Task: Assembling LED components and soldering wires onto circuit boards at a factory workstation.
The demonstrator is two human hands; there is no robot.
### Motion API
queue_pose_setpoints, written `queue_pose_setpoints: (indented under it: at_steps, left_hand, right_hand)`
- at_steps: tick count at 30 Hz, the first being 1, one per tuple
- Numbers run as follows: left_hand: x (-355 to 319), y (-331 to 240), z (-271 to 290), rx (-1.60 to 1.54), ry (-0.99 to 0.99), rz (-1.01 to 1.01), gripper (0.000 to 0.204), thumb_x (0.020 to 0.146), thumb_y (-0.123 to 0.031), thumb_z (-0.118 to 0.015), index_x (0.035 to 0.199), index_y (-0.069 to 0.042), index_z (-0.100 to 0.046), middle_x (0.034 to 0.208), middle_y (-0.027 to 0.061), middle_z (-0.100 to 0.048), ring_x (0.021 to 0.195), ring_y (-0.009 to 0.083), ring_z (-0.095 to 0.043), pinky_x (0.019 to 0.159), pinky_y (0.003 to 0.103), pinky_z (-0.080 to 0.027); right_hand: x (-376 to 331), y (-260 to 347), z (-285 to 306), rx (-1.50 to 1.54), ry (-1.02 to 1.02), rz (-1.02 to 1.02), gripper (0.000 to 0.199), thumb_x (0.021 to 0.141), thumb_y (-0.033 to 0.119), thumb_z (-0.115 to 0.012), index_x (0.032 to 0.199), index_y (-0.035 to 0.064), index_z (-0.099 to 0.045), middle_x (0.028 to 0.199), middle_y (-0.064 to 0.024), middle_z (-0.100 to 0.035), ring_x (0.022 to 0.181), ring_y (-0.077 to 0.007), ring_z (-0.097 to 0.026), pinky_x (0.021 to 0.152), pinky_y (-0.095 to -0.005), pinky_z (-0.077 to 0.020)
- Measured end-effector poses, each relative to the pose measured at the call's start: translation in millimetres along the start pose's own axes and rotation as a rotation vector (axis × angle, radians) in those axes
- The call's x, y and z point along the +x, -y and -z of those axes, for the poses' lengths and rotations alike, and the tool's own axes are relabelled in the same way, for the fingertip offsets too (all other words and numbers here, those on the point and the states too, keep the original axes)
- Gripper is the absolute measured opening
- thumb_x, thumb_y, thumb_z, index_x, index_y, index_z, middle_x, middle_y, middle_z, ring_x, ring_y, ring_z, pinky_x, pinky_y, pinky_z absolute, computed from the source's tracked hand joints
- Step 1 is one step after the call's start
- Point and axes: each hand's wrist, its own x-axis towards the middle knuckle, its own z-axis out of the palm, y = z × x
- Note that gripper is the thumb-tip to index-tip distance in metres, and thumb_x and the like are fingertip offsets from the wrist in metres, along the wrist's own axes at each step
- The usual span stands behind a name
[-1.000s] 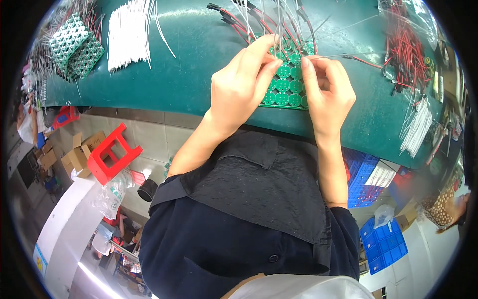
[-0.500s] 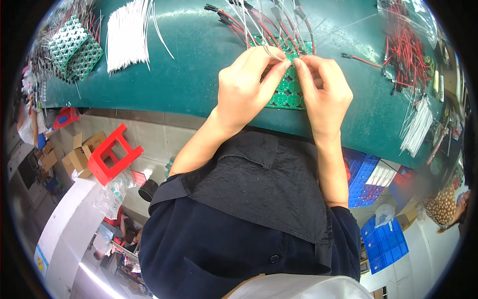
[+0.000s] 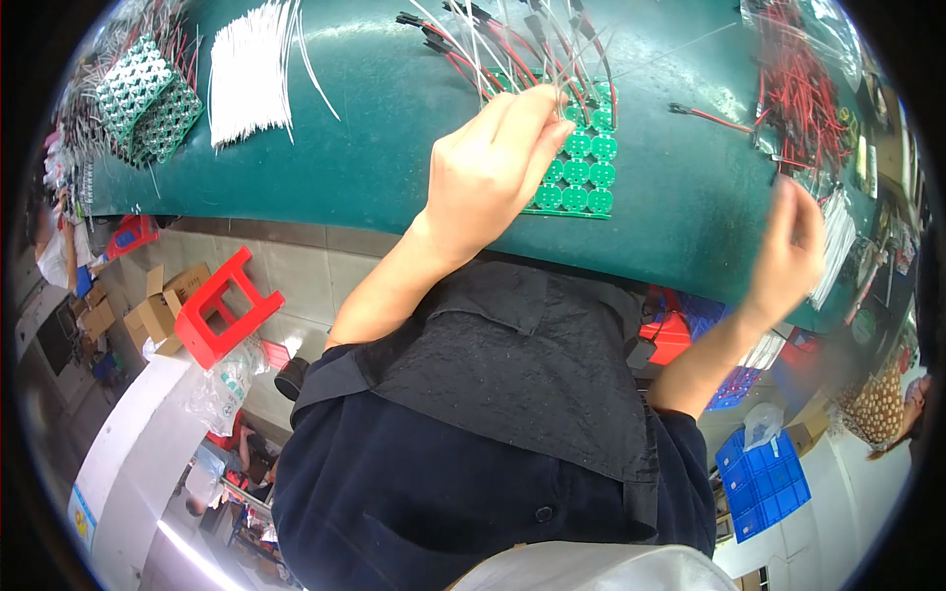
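Many crowded wires (image 3: 513, 46) could be snagged by left hand (image 3: 483, 172), nearly pinched over green board (image 3: 575, 173) from 8 o'clock, hold unclear; right hand (image 3: 788, 256), 4 o'clock, half-curled, hold blurred.

On the green bench (image 3: 365, 163), a flat green circuit-board panel (image 3: 588, 175) is placed near the front edge. Red-and-black wire leads (image 3: 520, 56) are laid across its far end and beyond. Over the panel's left side the left hand (image 3: 483, 177) is positioned. To the left, a bundle of thin white strands (image 3: 251, 77) is laid; farther left, overlapping green circuit boards (image 3: 138, 79) are stacked. Well to the right, a heap of red-and-black wires (image 3: 803, 103) is found, with a single red-and-black lead (image 3: 719, 119) placed on its left. Nearer the front edge, a second bundle of white strands (image 3: 838, 236) is partly covered by the right hand (image 3: 786, 258). Below the bench's left end, a red plastic stool (image 3: 205, 335) is set right of brown cardboard boxes (image 3: 153, 313); at lower right, blue plastic crates (image 3: 764, 488) are located.
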Motion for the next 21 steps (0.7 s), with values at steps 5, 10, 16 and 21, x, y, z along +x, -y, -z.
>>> queue_pose_setpoints:
  at_steps: [5, 10, 16, 21]
  left_hand:
    - [0, 0, -1, 0.028, -0.011, -0.002, 0.049, 0.080, 0.000, -0.075, 0.123, 0.001, -0.052, 0.079, 0.0075, -0.070, 0.071, 0.0135, -0.071, 0.063, 0.023, -0.058]
    - [0, -3, 2, -0.080, 0.015, 0.080, 0.053, 0.081, 0.004, -0.073, 0.127, 0.002, -0.047, 0.082, 0.0090, -0.071, 0.075, 0.0150, -0.071, 0.067, 0.024, -0.058]
    - [4, -17, -3, -0.193, -0.012, 0.146, 0.022, 0.082, 0.004, -0.071, 0.103, 0.004, -0.063, 0.085, 0.0089, -0.069, 0.077, 0.0139, -0.070, 0.070, 0.024, -0.057]
    - [6, -17, -14, -0.134, -0.003, 0.114, 0.014, 0.083, 0.003, -0.071, 0.096, 0.004, -0.066, 0.085, 0.0089, -0.069, 0.076, 0.0130, -0.070, 0.068, 0.023, -0.057]
  right_hand:
    - [40, -143, 82, -0.872, 0.021, -0.181, 0.033, 0.090, 0.039, -0.061, 0.100, 0.0086, -0.070, 0.094, -0.0115, -0.071, 0.089, -0.0304, -0.068, 0.077, -0.0421, -0.0518]
    - [38, -170, 92, -0.927, 0.125, -0.271, 0.032, 0.090, 0.037, -0.060, 0.102, 0.0082, -0.070, 0.096, -0.0127, -0.071, 0.091, -0.0315, -0.068, 0.079, -0.0421, -0.0516]
    - [41, -175, 108, -0.784, 0.108, -0.302, 0.032, 0.090, 0.036, -0.059, 0.105, 0.0106, -0.071, 0.095, -0.0136, -0.072, 0.089, -0.0311, -0.069, 0.080, -0.0396, -0.0517]
    - [31, -153, 115, -0.626, -0.100, -0.399, 0.033, 0.090, 0.039, -0.062, 0.105, 0.0111, -0.073, 0.093, -0.0110, -0.073, 0.087, -0.0234, -0.070, 0.079, -0.0337, -0.0509]
